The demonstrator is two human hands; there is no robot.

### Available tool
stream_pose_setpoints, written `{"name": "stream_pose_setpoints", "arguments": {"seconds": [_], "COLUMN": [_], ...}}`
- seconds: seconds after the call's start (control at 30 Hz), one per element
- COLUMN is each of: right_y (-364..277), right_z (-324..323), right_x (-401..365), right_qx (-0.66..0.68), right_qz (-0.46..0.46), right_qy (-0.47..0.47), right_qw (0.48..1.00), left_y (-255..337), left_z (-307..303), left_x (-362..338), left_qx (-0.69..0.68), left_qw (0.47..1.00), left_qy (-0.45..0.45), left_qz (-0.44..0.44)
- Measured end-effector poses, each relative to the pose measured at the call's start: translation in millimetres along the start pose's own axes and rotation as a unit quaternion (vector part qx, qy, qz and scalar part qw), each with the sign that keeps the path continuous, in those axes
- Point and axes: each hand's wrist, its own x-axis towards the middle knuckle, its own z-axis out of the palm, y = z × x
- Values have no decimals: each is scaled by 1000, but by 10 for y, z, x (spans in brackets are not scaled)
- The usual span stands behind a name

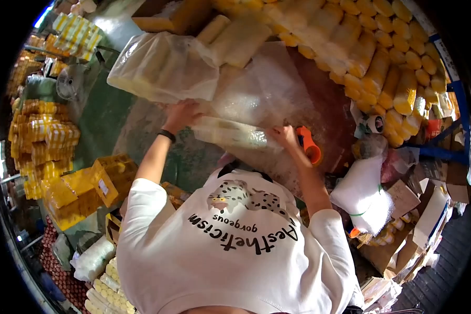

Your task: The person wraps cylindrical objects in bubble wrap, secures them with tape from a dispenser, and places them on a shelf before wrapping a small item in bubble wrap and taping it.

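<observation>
A clear plastic-wrapped package point(235, 133) lies crosswise in front of my body, with a pale layer visible through it. My left hand point(182, 115), with a dark band on the wrist, is at the package's left end, its fingers bent onto the clear plastic. At the other end, my right hand point(283, 136) has its fingers closed on the plastic edge. An orange tape dispenser point(310, 145) rests just right of that hand. Beyond my left hand sits a large clear bag point(165, 68) with pale rolls inside. Loose clear film point(261, 89) spreads beyond the package.
Yellow-ended rolls point(382, 63) are piled at the back right. Yellow-taped packages point(47, 131) are stacked at the far left, near a fan point(69, 82). A yellow-wrapped box point(83, 183) stands left of my arm. White wrap point(362, 191) and cardboard point(429, 214) lie at right.
</observation>
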Motion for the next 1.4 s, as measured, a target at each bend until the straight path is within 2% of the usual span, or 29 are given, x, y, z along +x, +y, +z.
{"name": "stream_pose_setpoints", "arguments": {"seconds": [0.03,0.1,0.13,0.2,0.23,0.3,0.33,0.4,0.47,0.5,0.53,0.6,0.7,0.73,0.8,0.83,0.9,1.0,1.07,1.13,1.2,1.23,1.3,1.33,1.37,1.4], "right_y": [-39,-183,-232,-113,-67,-147,-217,-129,-51,-31,-4,7,-10,5,64,56,37,43,80,102,216,256,32,-53,-12,66], "right_z": [-3,-116,-153,-219,-245,-391,-451,-438,-379,-358,-350,-314,-201,-150,-83,-77,-91,-61,5,38,125,142,22,-39,-89,-161], "right_x": [6,-1,-17,-31,-39,-99,-115,-119,-139,-161,-187,-202,-156,-137,-103,-79,-42,3,-9,-44,-54,-71,-197,-274,-385,-533], "right_qx": [21,59,77,38,19,109,155,142,147,160,173,219,238,236,240,243,230,203,223,282,257,243,227,216,73,-73], "right_qz": [20,60,75,110,128,94,76,-89,-130,-90,-50,9,47,52,102,127,118,138,156,167,161,159,175,180,168,152], "right_qy": [4,11,45,-40,-81,-124,-145,-101,-96,-114,-133,-113,-56,-30,-35,-37,-36,-25,-18,-17,-19,-20,86,140,187,229], "right_qw": [1000,996,993,992,988,982,974,981,976,976,975,969,969,970,965,961,965,969,962,944,953,957,954,949,965,959], "left_y": [259,557,659,815,831,832,811,777,767,778,742,626,619,579,471,483,507,454,747,1198,2008,2182,2384,2381,2363,2352], "left_z": [-62,163,230,348,390,466,519,558,548,544,556,572,639,688,770,636,363,316,490,714,668,759,1024,1141,1255,1353], "left_x": [83,202,231,266,270,248,218,162,157,167,205,302,326,344,355,315,189,185,261,299,280,310,329,340,364,383], "left_qx": [-29,-163,-133,-74,-32,53,-2,-112,-226,-282,-257,-208,-248,-209,-129,-112,-77,139,-55,-78,-56,52,262,249,235,221], "left_qw": [998,984,985,966,967,963,973,977,964,951,954,956,951,962,977,987,996,982,990,992,991,989,951,954,956,958], "left_qy": [48,23,-48,-190,-191,-196,-148,-51,-87,-105,-136,-195,-183,-179,-169,-116,-8,124,128,27,53,67,92,112,134,154], "left_qz": [26,76,103,157,164,177,177,173,107,75,72,64,-14,-9,2,-13,-43,40,-6,99,106,119,139,127,115,103]}}
